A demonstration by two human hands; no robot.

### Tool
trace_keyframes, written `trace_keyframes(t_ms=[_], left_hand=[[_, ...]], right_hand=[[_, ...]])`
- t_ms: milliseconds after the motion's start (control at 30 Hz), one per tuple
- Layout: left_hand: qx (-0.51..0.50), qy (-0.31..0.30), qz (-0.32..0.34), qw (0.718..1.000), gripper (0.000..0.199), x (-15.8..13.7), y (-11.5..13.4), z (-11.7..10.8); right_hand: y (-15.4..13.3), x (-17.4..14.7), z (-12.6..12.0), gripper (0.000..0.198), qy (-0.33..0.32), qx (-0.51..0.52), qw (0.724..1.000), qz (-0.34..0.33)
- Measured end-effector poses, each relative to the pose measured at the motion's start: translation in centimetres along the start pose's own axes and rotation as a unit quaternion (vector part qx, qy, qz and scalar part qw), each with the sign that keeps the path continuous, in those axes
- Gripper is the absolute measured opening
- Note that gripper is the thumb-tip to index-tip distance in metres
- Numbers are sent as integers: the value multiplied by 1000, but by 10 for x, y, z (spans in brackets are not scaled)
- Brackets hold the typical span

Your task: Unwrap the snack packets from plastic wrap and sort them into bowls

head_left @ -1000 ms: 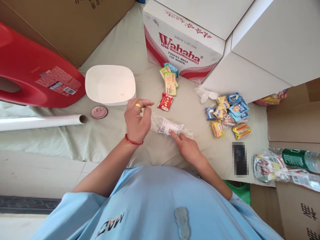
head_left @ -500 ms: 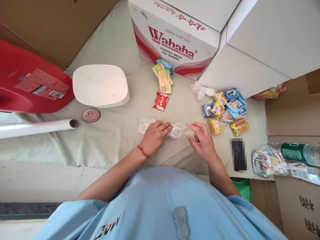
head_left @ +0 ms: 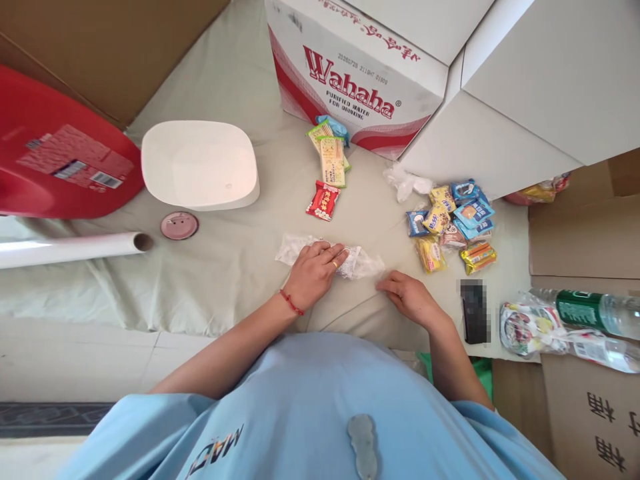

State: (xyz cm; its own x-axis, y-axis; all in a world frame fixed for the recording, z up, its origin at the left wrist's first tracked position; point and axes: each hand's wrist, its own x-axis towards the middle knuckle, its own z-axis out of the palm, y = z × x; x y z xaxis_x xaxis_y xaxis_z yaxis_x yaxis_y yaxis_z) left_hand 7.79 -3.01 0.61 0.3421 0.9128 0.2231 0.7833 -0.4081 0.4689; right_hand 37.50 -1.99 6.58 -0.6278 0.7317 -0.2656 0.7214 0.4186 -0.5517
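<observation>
A crumpled clear plastic wrapper [head_left: 295, 248] lies on the cloth in front of me, with a white packet covered in fine print [head_left: 350, 262] inside its middle part. Across this packet rests my left hand [head_left: 317, 270], palm down, its fingers stretched out flat and a ring on one of them; the thumb is hidden. My right hand [head_left: 407, 297] is beside the wrapper's right end, fingers drawn together and tips pointing left. Whether those fingertips pinch anything is too small to tell. Beyond the wrapper lies a small red snack packet [head_left: 323, 201].
Cracker packs [head_left: 332, 162] lie before a Wahaha carton [head_left: 350, 80]. Several wrapped snacks [head_left: 453, 223] are heaped at right, near a blurred black object [head_left: 475, 312] and plastic bottles [head_left: 580, 307]. On the left are a white tub [head_left: 200, 163], a pink disc [head_left: 179, 225] and a red jug [head_left: 75, 153].
My right hand has moved down and slightly right, its spread fingers now drawn together. The wrapper's right end lies lower and more crumpled. My left hand stays on the packet.
</observation>
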Motion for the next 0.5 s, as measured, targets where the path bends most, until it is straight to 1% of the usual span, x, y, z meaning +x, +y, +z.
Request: trace_keyframes(t_ms=[67,100,133,167,233,267,300,333,367,433,500], left_hand=[[-10,0,-3,1000,44,1,0,2],[-13,2,-4,1000,44,1,0,3],[-16,5,-3,1000,43,1,0,3],[-19,12,-3,1000,43,2,1,3],[-31,33,0,999,43,2,2,3],[-40,46,1,998,44,2,3,2],[-49,60,0,997,45,2,4,1],[-58,73,-1,996,46,2,5,0],[-67,84,-3,994,47,1,6,-3],[-88,101,-14,991,47,-3,5,-8],[-111,114,-36,987,44,-9,3,-14]], right_hand=[[4,-8,-3,35,14,4,1000,27],[3,-9,-5,36,40,18,999,28],[-1,-9,-7,36,83,37,996,24],[-8,-6,-9,35,139,55,989,19],[-29,4,-12,34,269,82,960,18],[-41,11,-12,33,318,89,944,19],[-53,20,-11,32,342,92,935,14],[-63,30,-8,31,341,95,935,1],[-72,41,-4,31,318,98,943,-19],[-81,63,7,31,238,102,964,-62],[-82,82,19,31,173,96,978,-70]])
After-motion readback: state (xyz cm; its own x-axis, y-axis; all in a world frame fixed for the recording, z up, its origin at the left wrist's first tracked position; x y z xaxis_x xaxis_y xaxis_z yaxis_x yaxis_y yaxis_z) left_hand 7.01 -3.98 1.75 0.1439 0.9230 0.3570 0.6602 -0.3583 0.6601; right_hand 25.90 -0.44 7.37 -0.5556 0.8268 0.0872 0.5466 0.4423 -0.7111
